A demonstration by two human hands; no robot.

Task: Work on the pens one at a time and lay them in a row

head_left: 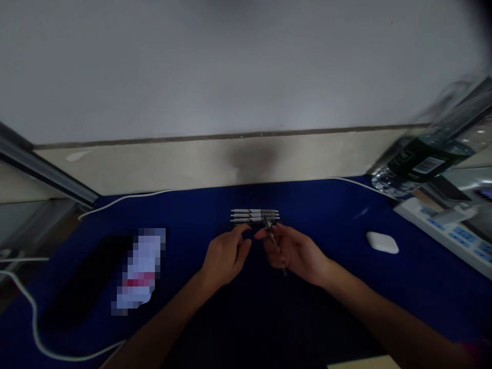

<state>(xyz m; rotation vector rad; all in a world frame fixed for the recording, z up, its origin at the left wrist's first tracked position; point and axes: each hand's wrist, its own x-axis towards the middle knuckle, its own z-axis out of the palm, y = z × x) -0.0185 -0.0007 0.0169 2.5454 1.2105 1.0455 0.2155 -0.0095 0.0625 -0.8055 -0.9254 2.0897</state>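
Blurring leaves the pen (273,240) in the right hand (294,253) without legible detail. Pixelation obscures the light item (140,274) at left; its identity is indeterminate. The frame's right edge cuts off the power strip (448,230); its bottom edge crops both forearms.

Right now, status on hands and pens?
Right hand: gripping one pen. Left hand: open, fingertips by the pen row. White case off to the right, clear of both hands.

No words can be read. The green label (413,163) on the clear bottle (400,185) carries a barcode (428,165) and pale lettering, too blurred to make out.
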